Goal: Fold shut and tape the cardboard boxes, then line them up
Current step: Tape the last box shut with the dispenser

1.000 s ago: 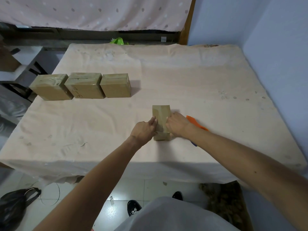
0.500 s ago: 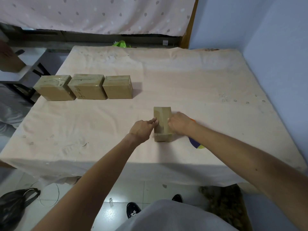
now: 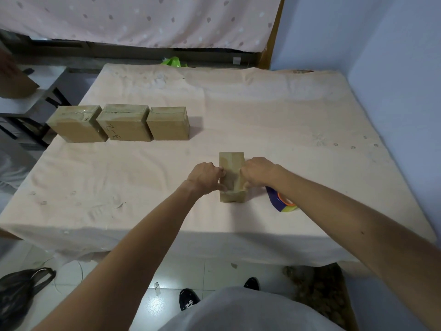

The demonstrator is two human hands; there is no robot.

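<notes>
Box (image 3: 232, 163) stands near the table's (image 3: 298, 120) near edge, clamped between left hand (image 3: 205, 178) and right hand (image 3: 257, 172), fingers (image 3: 220, 174) curled on its sides — likely taping; rub firmly outward, flaps flush.

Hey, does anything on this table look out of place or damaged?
Nothing spilled or damaged. Only the brown cardboard box gripped between the left hand and right hand stands on end, apart from the row of three taped boxes.

Left hand (image 3: 204, 178) and right hand (image 3: 258, 172) slightly farther along the box (image 3: 232, 160) — tape dispenser (image 3: 276, 200) top hidden.
</notes>
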